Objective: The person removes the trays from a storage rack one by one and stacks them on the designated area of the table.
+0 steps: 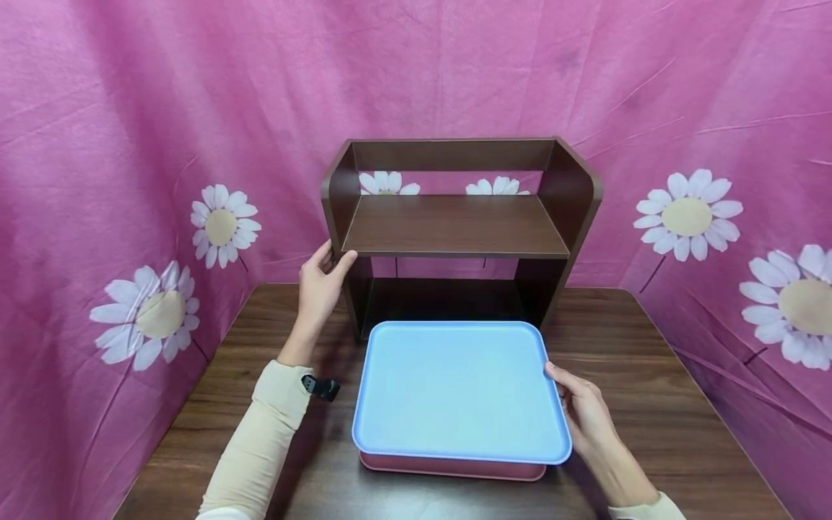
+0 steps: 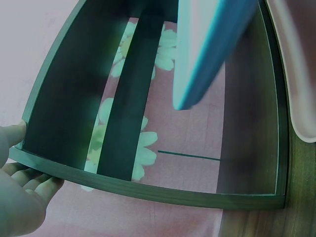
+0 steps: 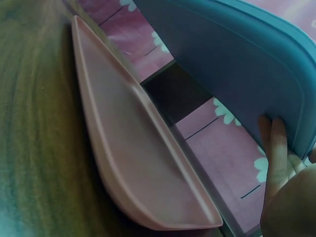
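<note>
My right hand [image 1: 588, 412] pinches the right rim of a light blue tray [image 1: 458, 390], thumb on top and fingers underneath. In the right wrist view the blue tray [image 3: 247, 64] is raised above a pink tray [image 3: 138, 143], which lies on the table. From the head view only the front wall of the pink tray [image 1: 455, 466] shows below the blue one. My left hand [image 1: 321, 282] holds the left side panel of a dark brown two-tier shelf [image 1: 455, 224], with the thumb at the front edge and fingers behind the panel. The left wrist view shows the hand [image 2: 24, 192] at the shelf's corner.
The shelf stands at the back of a brown wooden table [image 1: 624, 347]. Behind and beside it hangs a pink curtain [image 1: 455, 65] printed with white daisies. A black strap [image 1: 321, 388] sticks out from the left sleeve cuff.
</note>
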The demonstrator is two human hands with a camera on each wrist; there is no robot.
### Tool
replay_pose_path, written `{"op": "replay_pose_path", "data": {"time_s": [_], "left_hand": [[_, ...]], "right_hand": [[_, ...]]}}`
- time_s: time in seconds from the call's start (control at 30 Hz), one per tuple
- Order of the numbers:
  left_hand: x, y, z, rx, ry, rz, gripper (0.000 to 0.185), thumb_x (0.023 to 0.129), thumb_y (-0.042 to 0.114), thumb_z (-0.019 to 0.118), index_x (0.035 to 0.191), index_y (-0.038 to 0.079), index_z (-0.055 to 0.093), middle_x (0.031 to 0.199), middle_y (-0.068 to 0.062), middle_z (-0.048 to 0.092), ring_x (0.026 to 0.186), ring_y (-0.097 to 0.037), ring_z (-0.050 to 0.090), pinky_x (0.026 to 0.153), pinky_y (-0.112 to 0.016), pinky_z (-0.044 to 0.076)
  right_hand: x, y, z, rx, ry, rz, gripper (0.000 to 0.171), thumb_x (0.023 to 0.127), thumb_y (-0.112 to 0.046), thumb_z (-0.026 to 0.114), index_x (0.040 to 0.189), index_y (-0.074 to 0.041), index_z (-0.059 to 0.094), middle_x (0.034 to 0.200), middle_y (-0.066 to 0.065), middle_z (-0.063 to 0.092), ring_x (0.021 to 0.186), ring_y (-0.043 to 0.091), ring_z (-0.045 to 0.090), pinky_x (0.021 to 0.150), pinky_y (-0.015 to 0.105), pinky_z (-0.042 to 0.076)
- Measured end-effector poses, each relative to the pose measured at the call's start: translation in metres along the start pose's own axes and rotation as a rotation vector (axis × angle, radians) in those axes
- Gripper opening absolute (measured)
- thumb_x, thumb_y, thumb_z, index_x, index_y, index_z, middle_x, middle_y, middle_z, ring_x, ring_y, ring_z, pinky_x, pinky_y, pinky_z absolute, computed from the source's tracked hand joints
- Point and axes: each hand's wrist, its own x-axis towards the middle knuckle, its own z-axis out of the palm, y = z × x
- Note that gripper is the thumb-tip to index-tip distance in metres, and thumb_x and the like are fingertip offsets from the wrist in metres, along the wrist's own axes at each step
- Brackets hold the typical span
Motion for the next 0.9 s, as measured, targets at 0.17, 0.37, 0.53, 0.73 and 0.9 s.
{"op": "replay_pose_path", "data": {"time_s": [0.17, 0.37, 0.53, 0.73, 0.9], "left_hand": [[0.000, 0.000, 0.000, -0.001, 0.001, -0.004, 0.058, 0.091, 0.020, 0.072, 0.142, 0.001, 0.050, 0.138, -0.019, 0.056, 0.128, -0.026, 0.056, 0.107, -0.035, 0.047], [0.000, 0.001, 0.001, -0.003, 0.005, -0.011, 0.058, 0.091, 0.021, 0.072, 0.141, 0.002, 0.050, 0.138, -0.019, 0.057, 0.127, -0.025, 0.056, 0.107, -0.034, 0.047], [0.000, 0.002, 0.001, 0.003, 0.002, -0.009, 0.058, 0.091, 0.021, 0.071, 0.141, 0.002, 0.050, 0.139, -0.019, 0.056, 0.128, -0.025, 0.056, 0.107, -0.034, 0.047], [0.000, 0.002, 0.001, -0.013, -0.003, -0.010, 0.058, 0.091, 0.021, 0.071, 0.142, 0.002, 0.050, 0.140, -0.020, 0.055, 0.128, -0.025, 0.055, 0.108, -0.034, 0.047], [0.001, 0.001, 0.001, -0.020, -0.002, -0.011, 0.057, 0.091, 0.020, 0.071, 0.141, 0.001, 0.050, 0.140, -0.020, 0.055, 0.128, -0.025, 0.056, 0.108, -0.033, 0.047]], "right_hand": [[0.000, 0.007, -0.004, -0.015, 0.017, 0.000, 0.044, 0.103, -0.015, 0.050, 0.061, -0.016, 0.061, 0.051, -0.010, 0.050, 0.045, 0.004, 0.048, 0.040, 0.018, 0.042], [0.001, 0.014, -0.006, -0.024, 0.039, -0.003, 0.041, 0.102, -0.014, 0.052, 0.062, -0.016, 0.063, 0.051, -0.010, 0.047, 0.046, 0.004, 0.040, 0.039, 0.017, 0.038], [0.002, 0.020, -0.009, -0.020, 0.037, 0.017, 0.038, 0.101, -0.014, 0.052, 0.067, -0.016, 0.069, 0.052, -0.010, 0.052, 0.045, 0.003, 0.048, 0.040, 0.017, 0.042], [0.004, 0.027, -0.012, -0.054, 0.064, 0.039, 0.036, 0.100, -0.015, 0.055, 0.066, -0.017, 0.067, 0.053, -0.011, 0.049, 0.046, 0.002, 0.043, 0.040, 0.016, 0.038], [0.007, 0.032, -0.016, -0.086, 0.088, 0.041, 0.034, 0.099, -0.017, 0.057, 0.067, -0.018, 0.067, 0.052, -0.011, 0.048, 0.046, 0.002, 0.041, 0.040, 0.015, 0.033]]}}
